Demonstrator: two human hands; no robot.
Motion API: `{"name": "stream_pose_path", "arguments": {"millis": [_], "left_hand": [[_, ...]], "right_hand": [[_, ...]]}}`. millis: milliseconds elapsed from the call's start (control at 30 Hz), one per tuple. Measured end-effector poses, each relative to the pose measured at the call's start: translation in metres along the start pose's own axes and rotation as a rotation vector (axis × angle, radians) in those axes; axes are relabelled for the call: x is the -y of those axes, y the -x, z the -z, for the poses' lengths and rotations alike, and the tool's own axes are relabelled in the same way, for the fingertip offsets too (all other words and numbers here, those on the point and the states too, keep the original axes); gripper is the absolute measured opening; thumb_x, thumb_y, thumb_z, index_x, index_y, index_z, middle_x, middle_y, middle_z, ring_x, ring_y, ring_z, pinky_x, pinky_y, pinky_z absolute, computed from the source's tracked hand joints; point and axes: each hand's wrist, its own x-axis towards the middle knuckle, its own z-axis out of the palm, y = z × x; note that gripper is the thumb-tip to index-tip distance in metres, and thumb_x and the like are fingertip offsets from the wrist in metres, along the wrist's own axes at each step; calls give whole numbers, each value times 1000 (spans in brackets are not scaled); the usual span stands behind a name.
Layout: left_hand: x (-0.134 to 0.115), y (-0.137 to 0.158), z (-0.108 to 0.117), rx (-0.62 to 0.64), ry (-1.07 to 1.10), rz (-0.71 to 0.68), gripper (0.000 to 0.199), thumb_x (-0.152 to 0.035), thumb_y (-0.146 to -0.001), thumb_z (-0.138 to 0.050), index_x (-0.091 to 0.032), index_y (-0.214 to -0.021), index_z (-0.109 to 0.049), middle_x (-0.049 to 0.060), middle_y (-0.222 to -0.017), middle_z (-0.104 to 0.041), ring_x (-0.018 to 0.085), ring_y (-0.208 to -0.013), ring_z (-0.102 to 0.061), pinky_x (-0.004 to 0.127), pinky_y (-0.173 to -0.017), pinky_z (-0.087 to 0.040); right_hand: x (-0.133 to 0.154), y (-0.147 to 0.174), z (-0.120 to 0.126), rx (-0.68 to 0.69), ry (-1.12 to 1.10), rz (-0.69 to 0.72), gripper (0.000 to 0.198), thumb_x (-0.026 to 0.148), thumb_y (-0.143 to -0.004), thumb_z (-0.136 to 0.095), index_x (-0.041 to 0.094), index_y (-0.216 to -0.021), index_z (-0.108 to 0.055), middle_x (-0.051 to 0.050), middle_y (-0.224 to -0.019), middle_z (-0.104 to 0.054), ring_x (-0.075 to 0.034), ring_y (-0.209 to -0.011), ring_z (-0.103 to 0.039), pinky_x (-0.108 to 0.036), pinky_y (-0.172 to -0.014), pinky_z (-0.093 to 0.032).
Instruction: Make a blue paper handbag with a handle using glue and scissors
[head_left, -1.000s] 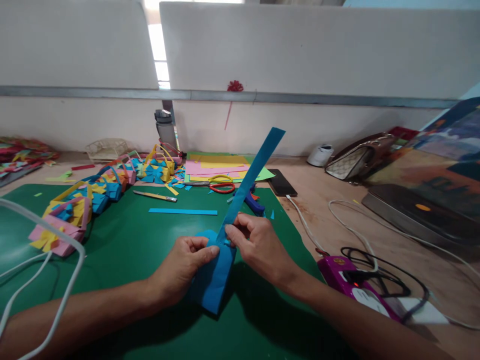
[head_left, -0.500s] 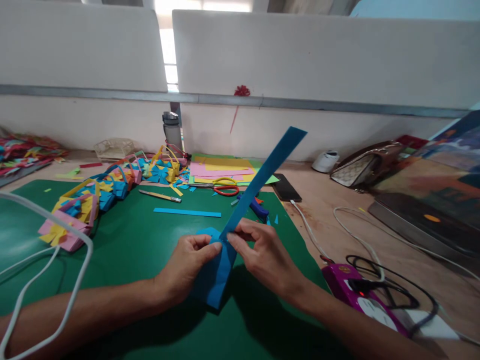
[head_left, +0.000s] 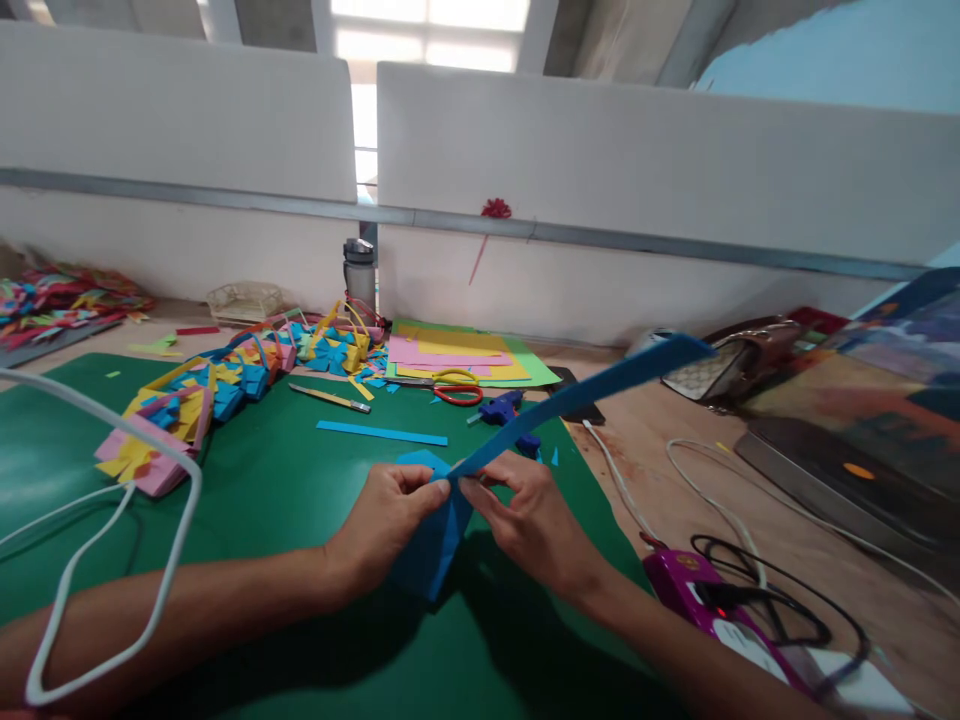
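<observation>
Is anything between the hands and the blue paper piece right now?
Nothing visible: the left hand and right hand both pinch the blue paper piece directly, above the green mat. Its long blue strip sticks out freely to the right.

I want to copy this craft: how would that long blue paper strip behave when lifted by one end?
The blue strip, pinched by both hands, juts out with only a slight bend, so probably card-stiff and very light. It likely creases easily, like the folded blue piece below.
</observation>
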Motion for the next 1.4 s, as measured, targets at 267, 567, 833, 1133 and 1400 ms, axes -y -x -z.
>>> {"name": "stream_pose_path", "arguments": {"millis": [267,567,833,1133,1400], "left_hand": [[-4,0,-2,-16,-33,-23,32,-42,-63,-63,-16,-57,-47,-7,-47,-37,5,-43,-30,20,-43,-20],[-6,-1,-2,16,42,-47,33,-42,-63,-66,-14,-58,-50,-6,-50,-40,4,-44,-30,19,-44,-21],[0,0,1,130,226,-60,28,-38,-68,-68,-13,-68,-57,-5,-54,-46,4,-45,-34,19,-44,-25],[-11,3,-4,140,360,-22,20,-30,-63,-71,-13,-66,-60,-3,-55,-52,6,-46,-43,19,-45,-31],[-11,1,-4,119,400,-34,21,-26,-62,-72,-12,-62,-57,-5,-50,-46,4,-43,-36,18,-44,-27]], "right_hand": [[3,-1,3,21,10,21,23,22,-86,-48,19,-70,-64,-2,-74,-64,-14,-68,-59,-24,-59,-46],[-12,2,0,13,-30,209,21,17,-86,-52,23,-99,-67,-2,-83,-62,-13,-76,-60,-23,-65,-47],[-6,5,2,-85,162,298,25,17,-87,-45,20,-100,-66,-7,-88,-63,-15,-79,-61,-25,-66,-51],[-7,5,0,-165,423,428,23,14,-86,-47,15,-97,-66,-11,-87,-66,-17,-78,-62,-30,-69,-53],[-6,6,-1,-198,632,521,32,12,-90,-36,13,-99,-66,-12,-89,-67,-21,-85,-60,-35,-76,-50]]}}
